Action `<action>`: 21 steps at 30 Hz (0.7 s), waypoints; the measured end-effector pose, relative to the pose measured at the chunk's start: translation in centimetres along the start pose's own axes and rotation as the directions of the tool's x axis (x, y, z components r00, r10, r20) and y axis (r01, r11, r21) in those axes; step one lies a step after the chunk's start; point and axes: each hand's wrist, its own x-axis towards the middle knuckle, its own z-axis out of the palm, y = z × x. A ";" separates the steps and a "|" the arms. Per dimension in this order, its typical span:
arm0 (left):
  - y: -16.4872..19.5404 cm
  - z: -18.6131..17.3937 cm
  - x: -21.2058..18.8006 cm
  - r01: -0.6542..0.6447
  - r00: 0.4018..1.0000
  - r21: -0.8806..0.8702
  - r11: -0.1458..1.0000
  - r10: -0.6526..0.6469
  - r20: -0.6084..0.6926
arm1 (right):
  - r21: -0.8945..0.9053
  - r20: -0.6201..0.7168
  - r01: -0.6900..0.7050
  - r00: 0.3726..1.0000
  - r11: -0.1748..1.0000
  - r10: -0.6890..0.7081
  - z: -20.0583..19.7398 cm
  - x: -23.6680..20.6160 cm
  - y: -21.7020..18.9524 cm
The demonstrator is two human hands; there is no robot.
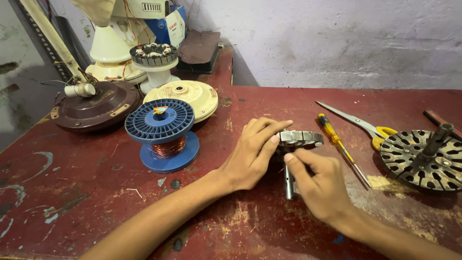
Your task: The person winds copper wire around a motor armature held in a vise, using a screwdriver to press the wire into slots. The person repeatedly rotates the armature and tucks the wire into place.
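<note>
Left hand: your left hand [252, 151] lies palm down on the worn red workbench [96, 202], fingers stretched to the right, their tips resting on the rim of the grey, toothed metal stator core [303, 138].
Right hand: your right hand [317, 185] is curled narrow, thumb and forefinger pinching at the core's near edge; what they pinch is too small to tell.
Stator core: it sits on the bench between your two hands, touching both, with its steel shaft [288, 185] running down toward you beside your right thumb.
Just right of your right hand: a yellow-handled screwdriver [337, 144] lies slantwise, near the core but apart from it.
Farther right: steel scissors with yellow grips [358, 123], then a dark slotted rotor disc with an upright shaft [423, 156], well apart from your fingers.
Left of your left hand: a blue plastic spool wound with copper wire [163, 135] stands upright, near your wrist.
Beyond the spool: a cream round fan motor cover [190, 96], a dark brown fan motor housing [94, 108], and a white stand carrying a wound stator [154, 60], all well away from both hands.
</note>
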 end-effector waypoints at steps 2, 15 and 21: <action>-0.3 0.0 0.1 -0.027 1.000 -0.010 1.000 0.026 -0.005 | -0.043 0.043 0.084 0.996 0.996 -0.082 0.1 0.0 -0.4; 0.2 -0.1 0.2 -0.042 0.998 0.103 0.994 0.037 0.051 | -0.145 0.300 0.097 0.953 0.985 -0.049 0.2 -1.4 -2.9; 0.4 0.3 0.4 -0.010 0.999 0.169 0.986 0.003 0.040 | -0.042 0.413 0.172 0.900 0.984 -0.139 0.1 -2.1 -2.7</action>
